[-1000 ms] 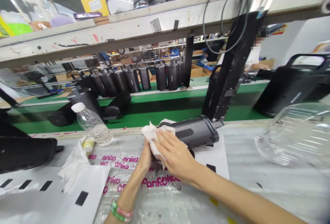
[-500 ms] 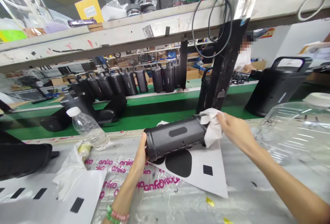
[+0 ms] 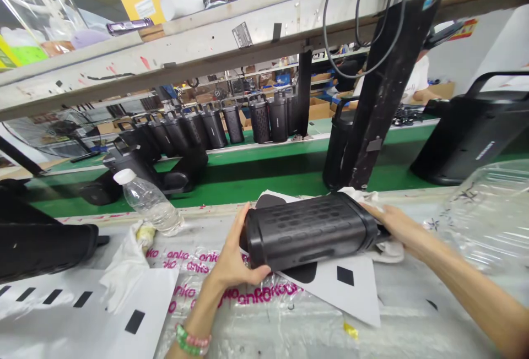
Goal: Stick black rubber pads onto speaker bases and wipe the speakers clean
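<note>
A black portable speaker (image 3: 308,229) with a perforated side lies lengthwise across the bench in front of me. My left hand (image 3: 237,260) grips its left end, thumb in front and fingers behind. At the other end, my right hand (image 3: 390,221) is closed around a white cloth (image 3: 392,251) by the speaker's handle; some of its fingertips are hidden. Beneath the speaker is a white sheet (image 3: 359,298) bearing black stickers.
A water bottle (image 3: 151,205) and a crumpled white cloth (image 3: 128,265) sit to the left, beside another sticker sheet (image 3: 152,304). A large clear plastic jug (image 3: 491,221) stands at right. Several black speakers line the green belt (image 3: 248,177). A shelf (image 3: 185,34) runs overhead.
The speaker has rolled so its perforated side faces me instead of the smooth side. My left thumb has come round the front, and my right hand has moved lower against the handle end.
</note>
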{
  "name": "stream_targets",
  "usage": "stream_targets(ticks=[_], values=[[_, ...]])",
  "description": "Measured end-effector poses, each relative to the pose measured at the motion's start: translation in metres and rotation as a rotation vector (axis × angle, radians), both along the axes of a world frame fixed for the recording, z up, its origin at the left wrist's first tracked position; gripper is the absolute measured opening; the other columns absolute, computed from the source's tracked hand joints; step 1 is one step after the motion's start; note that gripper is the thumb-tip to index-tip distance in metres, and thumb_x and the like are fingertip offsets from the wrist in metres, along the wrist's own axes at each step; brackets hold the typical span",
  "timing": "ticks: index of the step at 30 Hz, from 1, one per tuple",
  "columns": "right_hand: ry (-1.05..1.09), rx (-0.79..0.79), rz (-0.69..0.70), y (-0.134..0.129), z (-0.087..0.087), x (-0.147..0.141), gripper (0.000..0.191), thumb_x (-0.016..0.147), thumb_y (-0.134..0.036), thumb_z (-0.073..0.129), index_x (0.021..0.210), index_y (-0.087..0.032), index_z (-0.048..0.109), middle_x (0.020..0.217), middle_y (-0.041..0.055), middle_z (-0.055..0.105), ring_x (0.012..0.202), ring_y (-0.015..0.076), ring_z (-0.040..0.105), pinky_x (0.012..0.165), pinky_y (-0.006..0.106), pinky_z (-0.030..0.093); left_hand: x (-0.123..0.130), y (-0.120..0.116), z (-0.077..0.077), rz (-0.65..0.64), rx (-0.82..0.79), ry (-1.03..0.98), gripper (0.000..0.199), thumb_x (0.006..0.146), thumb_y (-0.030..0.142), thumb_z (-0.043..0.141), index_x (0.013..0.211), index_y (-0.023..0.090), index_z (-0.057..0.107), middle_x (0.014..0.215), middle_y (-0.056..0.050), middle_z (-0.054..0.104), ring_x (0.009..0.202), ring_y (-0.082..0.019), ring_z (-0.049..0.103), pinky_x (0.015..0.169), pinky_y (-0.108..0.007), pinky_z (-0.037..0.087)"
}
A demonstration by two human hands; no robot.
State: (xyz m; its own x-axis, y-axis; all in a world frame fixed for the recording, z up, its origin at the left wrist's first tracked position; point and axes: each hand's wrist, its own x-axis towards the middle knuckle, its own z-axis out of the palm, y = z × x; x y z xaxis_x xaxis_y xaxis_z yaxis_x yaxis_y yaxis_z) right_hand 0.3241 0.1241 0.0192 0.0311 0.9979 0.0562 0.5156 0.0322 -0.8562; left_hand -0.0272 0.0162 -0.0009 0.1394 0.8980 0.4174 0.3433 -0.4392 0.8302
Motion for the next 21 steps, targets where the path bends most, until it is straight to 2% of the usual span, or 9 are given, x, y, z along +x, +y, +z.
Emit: stream_targets(ticks=[4,7,9,10,13,15,17,19,21], values=[[-0.279,0.086,-0.155,-0.011,0.017,0.011,0.038,0.074,-0.053,0.056,0.049,-0.025,0.051,0.055,0.0133,0.059,0.061,0.0344,0.059,0.066,0.05,0.048,-0.004,-0.003,0.002,-0.038,-0.024,0.192,0.118,0.06,0.031,0.08,0.157,0.028,0.011,0.161,-0.009,0.024,0.15,-0.035,0.021,0.125,-0.049,0.013],[-0.368,0.286,-0.255,-0.029,0.029,0.005,0.048,0.086,-0.059,0.039,0.08,-0.02,0.067,0.078,0.0198,0.067,0.084,0.04,0.064,0.077,0.055,0.047,-0.002,-0.004,0.005,-0.09,-0.225,0.203,0.133,0.063,0.028,0.081,0.155,0.033,-0.014,0.165,-0.008,0.013,0.15,-0.032,0.024,0.123,-0.049,0.021],[-0.423,0.523,-0.087,-0.039,0.028,-0.011,0.056,0.093,-0.057,0.031,0.104,-0.018,0.069,0.105,0.0192,0.07,0.103,0.0367,0.065,0.086,0.051,0.05,0.001,-0.002,0.004,-0.111,-0.35,0.108,0.142,0.063,0.032,0.085,0.151,0.033,-0.026,0.165,-0.01,0.013,0.147,-0.031,0.03,0.122,-0.05,0.025],[-0.476,0.654,0.019,-0.044,0.024,-0.022,0.055,0.096,-0.054,0.031,0.111,-0.018,0.069,0.114,0.0164,0.07,0.107,0.0341,0.065,0.088,0.048,0.052,0.002,-0.001,0.003,-0.11,-0.377,0.071,0.143,0.062,0.035,0.087,0.152,0.031,-0.025,0.164,-0.011,0.017,0.146,-0.031,0.032,0.122,-0.05,0.025],[-0.644,0.912,0.247,-0.059,0.009,-0.07,0.045,0.102,-0.036,0.032,0.127,-0.02,0.065,0.127,0.0087,0.065,0.106,0.0261,0.068,0.08,0.038,0.059,0.006,0.002,-0.002,-0.098,-0.318,0.056,0.134,0.06,0.037,0.087,0.157,0.026,-0.005,0.161,-0.013,0.026,0.147,-0.032,0.029,0.124,-0.049,0.017],[-0.659,0.93,0.392,-0.073,0.002,-0.107,0.044,0.102,-0.026,0.033,0.136,-0.019,0.059,0.133,0.0071,0.061,0.107,0.0222,0.068,0.074,0.03,0.061,0.008,0.002,-0.005,-0.092,-0.263,0.032,0.124,0.061,0.033,0.086,0.157,0.022,0.008,0.159,-0.014,0.029,0.145,-0.033,0.031,0.124,-0.048,0.019],[-0.624,0.885,0.566,-0.086,0.003,-0.138,0.045,0.1,-0.024,0.034,0.139,-0.016,0.056,0.136,0.0069,0.058,0.105,0.0214,0.069,0.076,0.028,0.062,0.009,0.002,-0.006,-0.085,-0.265,-0.01,0.11,0.059,0.031,0.085,0.151,0.017,0.027,0.152,-0.016,0.041,0.138,-0.036,0.042,0.121,-0.048,0.029],[-0.62,0.818,0.642,-0.092,0.008,-0.155,0.048,0.099,-0.023,0.036,0.144,-0.014,0.051,0.138,0.0046,0.057,0.1,0.02,0.07,0.077,0.026,0.061,0.009,0.001,-0.006,-0.066,-0.291,-0.01,0.092,0.059,0.03,0.083,0.14,0.014,0.044,0.139,-0.016,0.053,0.127,-0.038,0.052,0.114,-0.049,0.04],[-0.642,0.76,0.628,-0.089,0.014,-0.155,0.048,0.1,-0.024,0.036,0.145,-0.014,0.049,0.139,0.0033,0.055,0.102,0.0199,0.07,0.081,0.027,0.061,0.009,0.001,-0.006,-0.027,-0.303,0.053,0.086,0.061,0.03,0.081,0.137,0.014,0.046,0.131,-0.016,0.058,0.12,-0.039,0.056,0.11,-0.052,0.043]])
